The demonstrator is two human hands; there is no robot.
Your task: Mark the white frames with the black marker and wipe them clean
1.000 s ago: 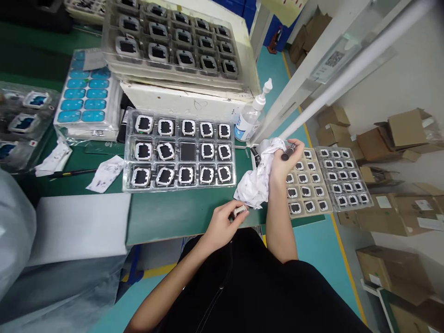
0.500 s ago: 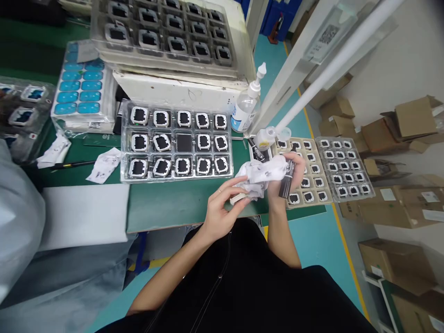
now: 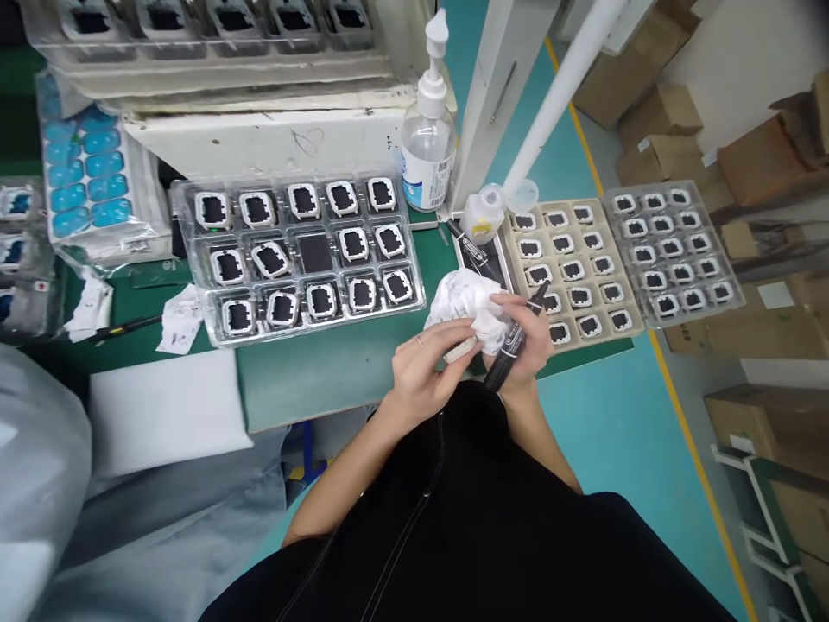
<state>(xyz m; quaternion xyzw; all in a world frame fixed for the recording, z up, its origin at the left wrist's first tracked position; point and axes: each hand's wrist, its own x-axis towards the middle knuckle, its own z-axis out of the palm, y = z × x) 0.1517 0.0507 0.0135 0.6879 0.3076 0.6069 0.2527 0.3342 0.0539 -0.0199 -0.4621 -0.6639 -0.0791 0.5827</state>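
My left hand pinches a small whitish frame part over the front edge of the green table. A crumpled white cloth with dark stains lies against that part. Fingers of my right hand press on the cloth's right side, and the same hand holds a black marker slanting down to the left. Left of my hands, a clear tray carries white frames with black centres; one pocket in its middle row has no frame. A beige tray of similar frames lies on the right.
A pump bottle and a small white bottle stand behind my hands, near a white post. Another clear tray is at far right. A white box bears stacked trays. A person's pale sleeve shows at left.
The cloth is now bunched around the frame part rather than stretched toward my right hand. The marker has tilted, its lower end now toward my body. The view has shifted closer to the table.
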